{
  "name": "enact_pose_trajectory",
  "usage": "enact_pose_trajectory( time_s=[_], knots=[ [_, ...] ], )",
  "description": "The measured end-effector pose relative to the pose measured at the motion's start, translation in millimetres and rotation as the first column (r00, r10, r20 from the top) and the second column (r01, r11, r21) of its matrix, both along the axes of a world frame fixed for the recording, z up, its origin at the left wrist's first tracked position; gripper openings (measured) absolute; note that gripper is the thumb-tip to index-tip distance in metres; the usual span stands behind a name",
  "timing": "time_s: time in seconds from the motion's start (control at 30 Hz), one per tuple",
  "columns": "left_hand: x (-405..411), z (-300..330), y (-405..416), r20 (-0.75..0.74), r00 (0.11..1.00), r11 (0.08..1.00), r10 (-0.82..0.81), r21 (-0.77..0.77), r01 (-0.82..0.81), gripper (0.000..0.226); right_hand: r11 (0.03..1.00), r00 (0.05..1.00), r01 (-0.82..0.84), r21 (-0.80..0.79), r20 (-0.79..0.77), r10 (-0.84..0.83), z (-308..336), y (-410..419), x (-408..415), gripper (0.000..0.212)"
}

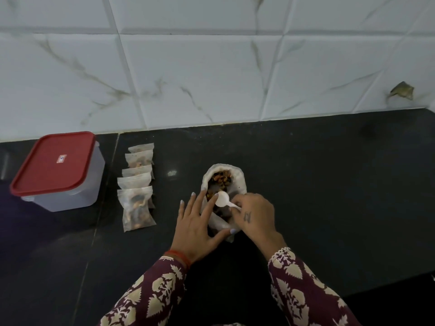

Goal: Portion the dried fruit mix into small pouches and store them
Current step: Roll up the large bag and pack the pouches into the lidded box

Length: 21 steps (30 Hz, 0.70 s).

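A white bag of dried fruit mix [239,178] lies open on the black counter, brown pieces showing at its mouth. My right hand [255,214] pinches the handle of a small white scoop [223,198] held over the bag's opening. My left hand [196,228] rests on the bag's left side with straight fingers, its thumb reaching across under the bag's near end. To the left, several small clear pouches [137,187] with fruit mix inside lie in an overlapping row.
A clear plastic box with a red lid [56,164] stands shut at the far left of the counter [329,184]. A white marble-tiled wall [211,67] rises directly behind, with a chipped spot at the right.
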<state>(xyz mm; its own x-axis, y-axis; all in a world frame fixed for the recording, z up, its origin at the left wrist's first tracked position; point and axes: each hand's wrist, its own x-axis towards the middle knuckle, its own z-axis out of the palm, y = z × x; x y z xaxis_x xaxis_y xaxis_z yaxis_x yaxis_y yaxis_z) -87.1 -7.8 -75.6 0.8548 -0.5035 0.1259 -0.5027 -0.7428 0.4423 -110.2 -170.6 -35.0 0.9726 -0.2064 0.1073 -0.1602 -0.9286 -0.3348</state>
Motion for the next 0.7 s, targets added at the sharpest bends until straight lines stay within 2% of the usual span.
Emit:
enact_pose_trajectory(
  time_s=[0.13, 0.33, 0.7],
  knots=[
    [1.9, 3.2, -8.3, -0.044, 0.999, 0.998, 0.022, -0.052, -0.024, 0.099, 0.981, 0.986, 0.130, 0.144, 0.087, -0.144, 11.1, -36.0, -4.9, 0.012],
    [5.1, 5.2, -21.4, -0.109, 0.992, 0.994, 0.070, -0.070, -0.078, 0.104, 0.917, 0.922, 0.366, 0.160, 0.070, -0.380, -4.4, -105.2, -13.1, 0.013],
    [11.8, 12.2, -26.7, -0.141, 0.983, 0.984, 0.120, -0.115, -0.137, 0.108, 0.888, 0.907, 0.416, 0.197, -0.016, -0.422, -26.8, -127.0, -16.2, 0.020]
  ],
)
